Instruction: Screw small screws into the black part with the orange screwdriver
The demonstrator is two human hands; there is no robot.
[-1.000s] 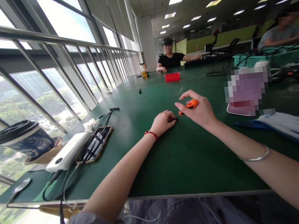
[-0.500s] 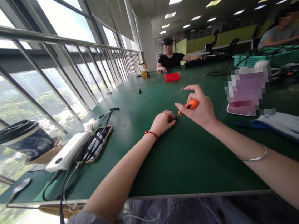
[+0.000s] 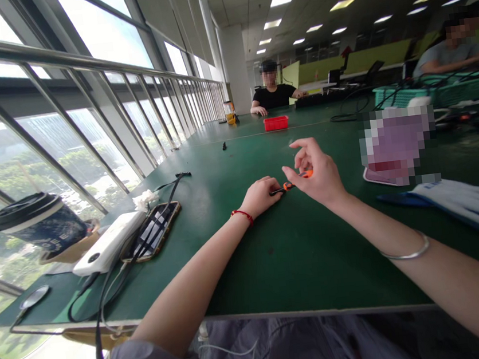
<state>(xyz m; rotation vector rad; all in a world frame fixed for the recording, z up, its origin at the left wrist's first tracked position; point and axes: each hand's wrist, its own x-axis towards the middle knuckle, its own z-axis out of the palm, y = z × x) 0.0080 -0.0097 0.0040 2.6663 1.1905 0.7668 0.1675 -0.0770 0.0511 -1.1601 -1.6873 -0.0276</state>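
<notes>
My left hand rests on the green table with its fingertips pinching a small black part. A screwdriver with an orange and black handle slants between my hands, its front end at the black part. The rear of the handle lies within my right hand, held loosely against the palm side. My right thumb and index finger are raised and spread, apart from each other. What the tip touches is too small to make out.
To the left lie a phone, a white power bank, cables and a lidded cup. On the right are a glove and a pinkish, pixelated object. A red tray stands farther back, before a seated person.
The screwdriver handle has tipped lower and flatter, and more of it is covered by my right hand. My right fingers have shifted slightly. My left hand stays in place.
</notes>
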